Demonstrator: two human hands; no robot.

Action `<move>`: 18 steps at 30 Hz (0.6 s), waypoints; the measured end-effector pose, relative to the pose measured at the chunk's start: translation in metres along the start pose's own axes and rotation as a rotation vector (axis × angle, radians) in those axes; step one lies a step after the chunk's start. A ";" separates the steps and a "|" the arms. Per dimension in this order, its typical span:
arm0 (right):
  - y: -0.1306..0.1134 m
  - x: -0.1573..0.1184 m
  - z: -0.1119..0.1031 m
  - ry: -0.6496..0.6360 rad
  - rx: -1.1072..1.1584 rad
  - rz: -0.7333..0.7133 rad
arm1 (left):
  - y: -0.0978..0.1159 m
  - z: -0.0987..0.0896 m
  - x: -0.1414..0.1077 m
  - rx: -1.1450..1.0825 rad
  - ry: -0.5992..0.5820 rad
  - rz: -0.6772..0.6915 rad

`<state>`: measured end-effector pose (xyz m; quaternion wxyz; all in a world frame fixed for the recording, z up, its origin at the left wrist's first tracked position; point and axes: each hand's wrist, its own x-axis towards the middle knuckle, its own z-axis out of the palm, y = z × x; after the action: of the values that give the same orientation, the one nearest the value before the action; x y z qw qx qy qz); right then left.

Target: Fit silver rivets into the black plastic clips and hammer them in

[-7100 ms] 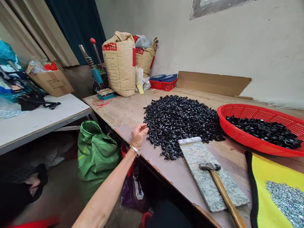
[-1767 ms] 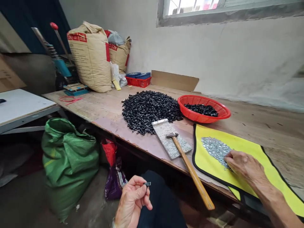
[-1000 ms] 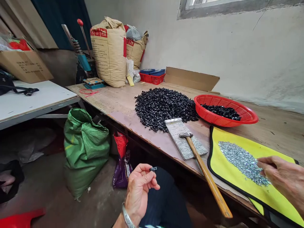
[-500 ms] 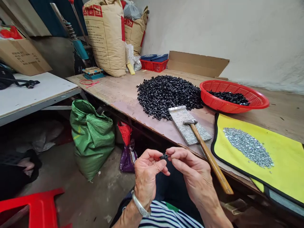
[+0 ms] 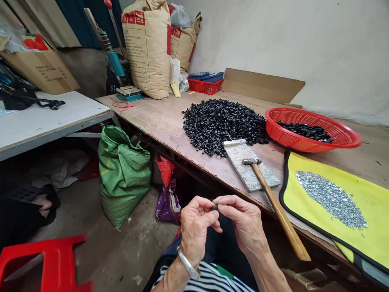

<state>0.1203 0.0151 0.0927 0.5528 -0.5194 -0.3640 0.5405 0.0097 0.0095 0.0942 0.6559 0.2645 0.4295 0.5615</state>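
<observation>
Between my two hands, over my lap and in front of the table edge, is a small black plastic part (image 5: pixel 214 207). My left hand (image 5: pixel 199 227) pinches it between thumb and fingers; a silver bracelet (image 5: pixel 187 263) circles that wrist. The fingertips of my right hand (image 5: pixel 243 221) close on the part's other side and hide much of it. Beyond the hands, a hammer (image 5: pixel 267 190) with a wooden handle rests on a grey stone slab (image 5: pixel 240 166). Behind the slab lies a heap of similar black parts (image 5: pixel 223 123).
A red plastic basket (image 5: pixel 346 132) with more black parts stands to the right. Small silvery metal pieces (image 5: pixel 331 198) lie on a yellow cloth (image 5: pixel 378 207). The hammer handle juts past the table edge. On the floor are a green sack (image 5: pixel 124 178) and a red stool (image 5: pixel 45 259).
The view has turned slightly left, so everything sits further right. My fingers have drawn closer together around the black part, covering more of it.
</observation>
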 end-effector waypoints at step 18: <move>0.010 0.003 -0.016 -0.204 0.259 0.303 | -0.010 -0.004 0.000 0.058 -0.119 -0.062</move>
<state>0.1335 0.0142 0.0794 0.4876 -0.4357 -0.2635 0.7092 0.0115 0.0062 0.0836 0.6894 0.3029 0.4135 0.5118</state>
